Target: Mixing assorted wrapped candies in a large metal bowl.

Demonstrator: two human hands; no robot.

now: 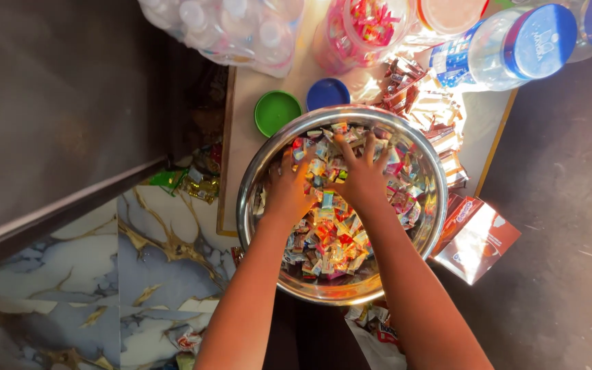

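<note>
Both hands' fingers (pixel 348 152) among wrapped candies (pixel 330 236) in steel bowl (pixel 255 171)

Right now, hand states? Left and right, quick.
Left hand: fingers curled down into the wrapped candies in the steel bowl; grip cannot be told.
Right hand: open, fingers spread, pressed on the candies.

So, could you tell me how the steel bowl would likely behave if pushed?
The steel bowl is probably stiff and smooth, so it may slide readily. Heaped with wrapped sweets, it likely feels fairly heavy. Both hands, left and right, rest inside, probably steadying it.
</note>
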